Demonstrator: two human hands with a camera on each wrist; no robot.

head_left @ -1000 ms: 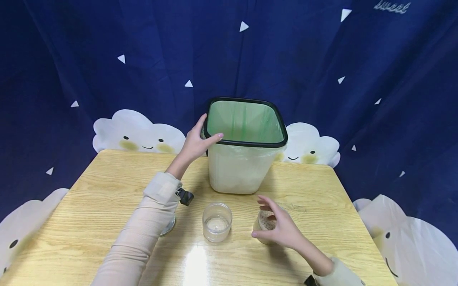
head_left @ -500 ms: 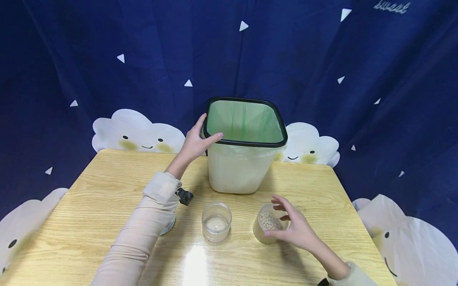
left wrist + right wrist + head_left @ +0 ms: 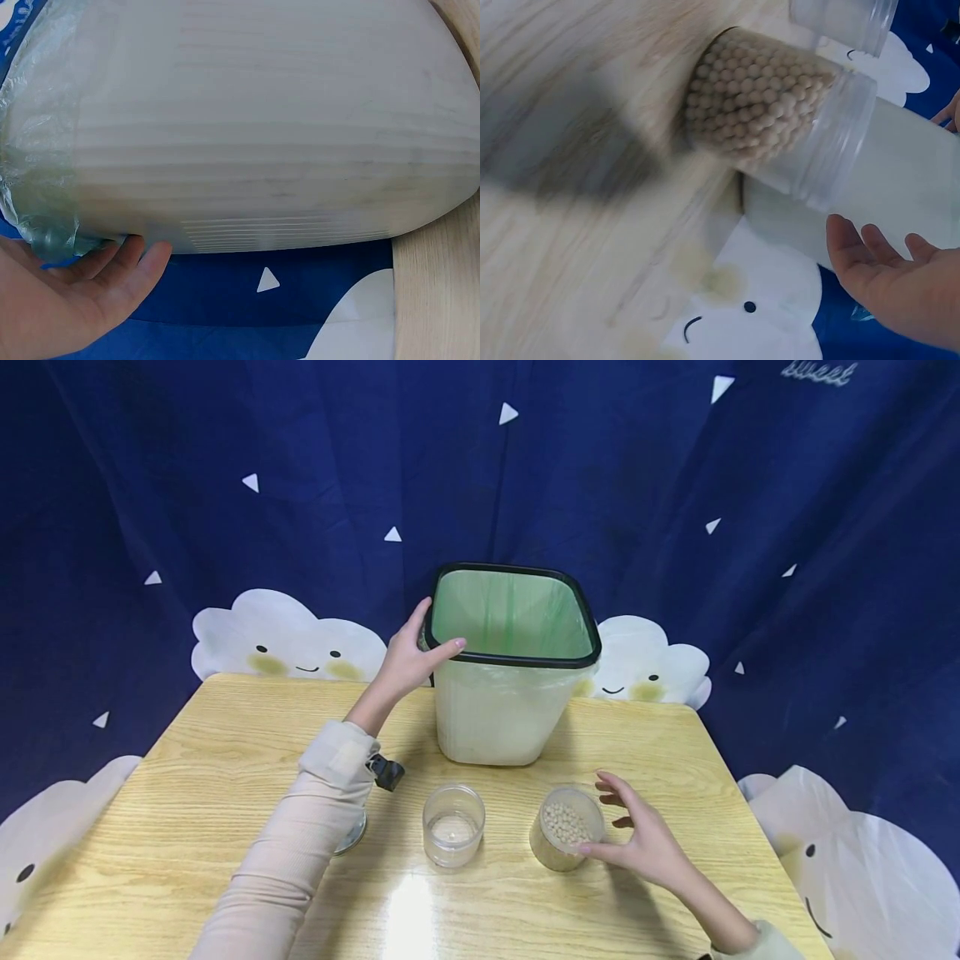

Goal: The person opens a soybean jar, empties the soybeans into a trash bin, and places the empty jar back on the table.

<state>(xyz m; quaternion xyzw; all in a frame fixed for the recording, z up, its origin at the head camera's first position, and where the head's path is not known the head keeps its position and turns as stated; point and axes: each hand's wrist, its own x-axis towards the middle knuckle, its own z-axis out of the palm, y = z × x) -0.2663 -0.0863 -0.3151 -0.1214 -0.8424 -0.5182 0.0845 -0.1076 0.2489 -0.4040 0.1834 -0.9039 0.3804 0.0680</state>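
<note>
My left hand [image 3: 407, 662] grips the trash bin [image 3: 495, 718] at the left corner of its black rim, thumb over the front edge and fingers on the outside. The bin is whitish, lined with a thin green bag. In the left wrist view, fingertips [image 3: 154, 259] lie against its side. A clear plastic jar [image 3: 551, 852] partly filled with small pale round beads [image 3: 754, 94] stands upright, without a lid, on the table. Just right of it, my right hand [image 3: 648, 847] hovers with fingers spread and nothing held. Its thumb overlaps the jar's rim in the head view.
Left of the bead jar stands a second clear jar [image 3: 453, 839], open-topped. A round shiny disc [image 3: 351, 837] is partly hidden by the left sleeve. Behind the wooden table [image 3: 247, 735] hangs a dark blue curtain [image 3: 322, 485] with white cloud shapes.
My right hand has drawn back to the right from over the bead jar, uncovering its mouth. The left hand and the bin stay where they were.
</note>
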